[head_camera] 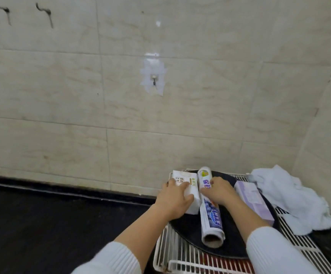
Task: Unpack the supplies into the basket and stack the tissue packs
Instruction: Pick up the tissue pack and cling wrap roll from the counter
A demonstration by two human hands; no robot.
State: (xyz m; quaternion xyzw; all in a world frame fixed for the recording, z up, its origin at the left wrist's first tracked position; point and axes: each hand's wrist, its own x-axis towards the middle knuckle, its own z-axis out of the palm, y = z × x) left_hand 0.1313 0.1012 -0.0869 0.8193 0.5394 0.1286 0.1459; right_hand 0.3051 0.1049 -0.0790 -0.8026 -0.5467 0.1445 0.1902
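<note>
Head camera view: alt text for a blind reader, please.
A person's left hand grips a white tissue pack and the right hand a printed roll, over a dark round tray in a white wire basket. A purple tissue pack and white cloth lie beside them.

Glossy plastic film wraps the roll (211, 210) and, at its nine o'clock, the tissue pack (180, 177). Soft rumpled cloth (291, 196) at three o'clock. White-coated wire basket (180, 252).

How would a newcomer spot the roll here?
Find the white wire basket by the tiled wall. On its dark tray the roll lies between a white tissue pack and a purple one. It alone is a tube, printed with blueberries.
</note>
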